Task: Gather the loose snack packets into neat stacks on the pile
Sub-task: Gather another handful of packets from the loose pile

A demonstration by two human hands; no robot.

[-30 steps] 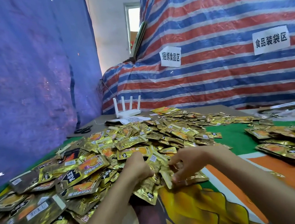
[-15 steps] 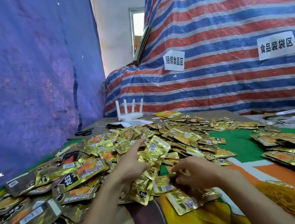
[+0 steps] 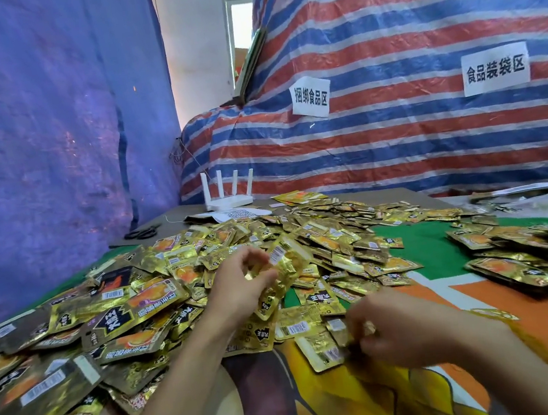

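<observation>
Raised left hand (image 3: 241, 290) grips packets (image 3: 286, 264); low right hand (image 3: 394, 327) pinches packet (image 3: 340, 335).

The left hand (image 3: 241, 290) has risen from the near edge of the pile (image 3: 320, 232). It now holds a bunch (image 3: 285, 266) of packets up over the pile, where a second ago it lay low among them. The right hand (image 3: 396, 328) has drawn apart from it, nearer the cloth's (image 3: 426, 250) near edge, pinching one packet (image 3: 339, 331).
</observation>
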